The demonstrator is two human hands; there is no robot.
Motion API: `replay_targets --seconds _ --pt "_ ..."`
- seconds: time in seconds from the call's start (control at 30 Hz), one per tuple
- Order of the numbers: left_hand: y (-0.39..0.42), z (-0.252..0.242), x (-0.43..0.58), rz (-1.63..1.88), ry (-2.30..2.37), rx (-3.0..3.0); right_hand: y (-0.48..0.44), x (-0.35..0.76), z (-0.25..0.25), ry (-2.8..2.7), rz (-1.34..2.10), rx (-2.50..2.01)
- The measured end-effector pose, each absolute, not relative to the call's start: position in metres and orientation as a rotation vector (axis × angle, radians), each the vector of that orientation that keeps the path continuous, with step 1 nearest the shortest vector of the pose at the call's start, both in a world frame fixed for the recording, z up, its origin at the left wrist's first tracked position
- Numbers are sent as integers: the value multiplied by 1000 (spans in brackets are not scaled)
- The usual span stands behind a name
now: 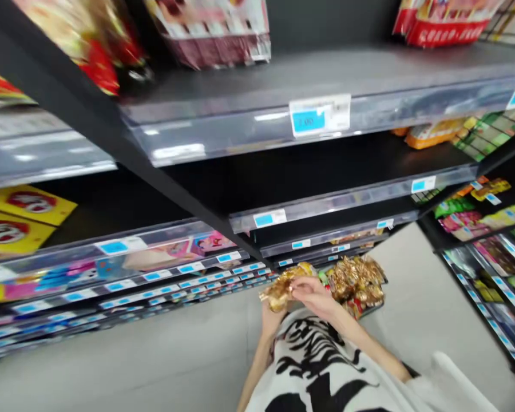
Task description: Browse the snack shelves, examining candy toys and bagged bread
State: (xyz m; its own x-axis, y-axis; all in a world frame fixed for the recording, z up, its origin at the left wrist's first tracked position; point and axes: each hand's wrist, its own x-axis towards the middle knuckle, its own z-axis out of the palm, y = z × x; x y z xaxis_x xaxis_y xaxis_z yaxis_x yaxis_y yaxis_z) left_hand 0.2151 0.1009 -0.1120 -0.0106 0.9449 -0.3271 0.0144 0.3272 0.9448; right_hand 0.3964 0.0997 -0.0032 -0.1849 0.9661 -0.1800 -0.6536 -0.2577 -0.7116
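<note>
Both my hands are low in the head view, in front of my white and black patterned shirt (pixel 313 366). My left hand (pixel 269 318) grips a shiny gold packet (pixel 281 289) from below. My right hand (pixel 311 293) closes on the same packet from the right. Just beyond them lies a heap of several more gold wrapped packets (pixel 357 281) down near the floor, by the lowest shelves.
Dark shop shelves (pixel 249 123) with clear front strips and blue price labels (pixel 309 121) rise on the left and ahead, holding packets and yellow boxes (pixel 23 214). More stocked shelves (pixel 489 229) stand at the right. A grey floor (pixel 420 309) runs between them.
</note>
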Motion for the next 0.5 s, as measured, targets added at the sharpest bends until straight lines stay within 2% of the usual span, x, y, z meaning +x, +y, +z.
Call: replay_targets --seconds 0.17,0.3,0.4,0.5 --pt "80 -114 179 989 1485 829 84 400 29 -934 1901 -692" --pt "68 -109 162 1074 1514 732 58 408 32 -1241 1968 -738" --pt "67 -103 154 1175 1511 672 40 414 12 -1346 1809 -1073" --pt "73 -101 144 1241 1497 630 27 419 -17 -1504 1440 -1518"
